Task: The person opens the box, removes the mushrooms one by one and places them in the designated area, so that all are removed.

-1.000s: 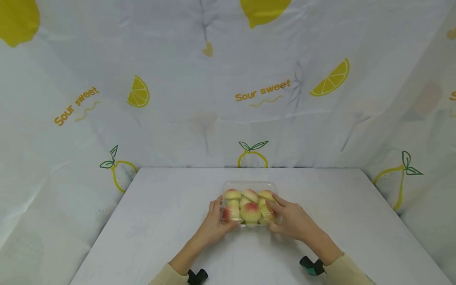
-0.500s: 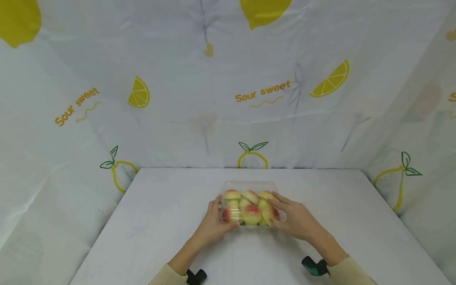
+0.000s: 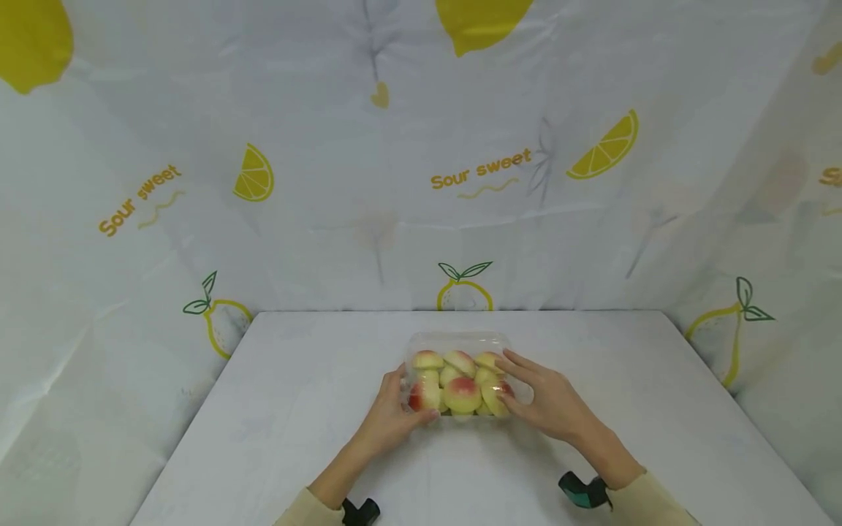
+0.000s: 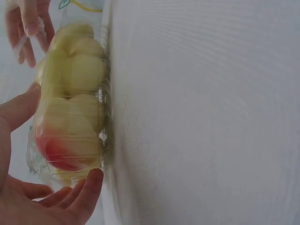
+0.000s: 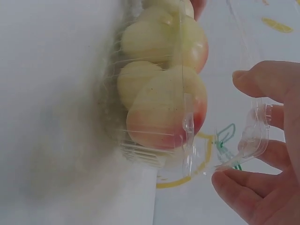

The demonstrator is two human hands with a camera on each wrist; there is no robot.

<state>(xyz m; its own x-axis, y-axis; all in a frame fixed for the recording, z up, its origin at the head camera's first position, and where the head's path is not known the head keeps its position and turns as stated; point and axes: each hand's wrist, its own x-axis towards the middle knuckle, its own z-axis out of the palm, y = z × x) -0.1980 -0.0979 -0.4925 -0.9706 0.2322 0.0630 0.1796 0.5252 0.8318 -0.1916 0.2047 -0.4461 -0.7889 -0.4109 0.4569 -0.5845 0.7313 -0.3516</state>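
A clear plastic fruit box (image 3: 421,337) filled with several yellow-and-red peaches (image 3: 463,394) stands on the white table, in the middle of the head view. My left hand (image 3: 388,415) holds the box's left end, thumb at the front and fingers round the side. At the right end is my right hand (image 3: 552,402), gripping the edge of the clear lid (image 5: 258,140). In the right wrist view the fingers lie behind that lid edge and the thumb is in front. There the lid stands apart from the box's rim (image 5: 187,126). Glare partly hides the plastic's outline.
The white table (image 3: 316,365) ends at a white curtain (image 3: 342,168) printed with lemons, which hangs behind and on both sides. Dark wrist-camera mounts (image 3: 582,491) sit at both cuffs.
My right hand has shifted slightly up and to the right, lifting the lid edge off the box's right side. My left hand stays at the left end. The head view has tilted a little.
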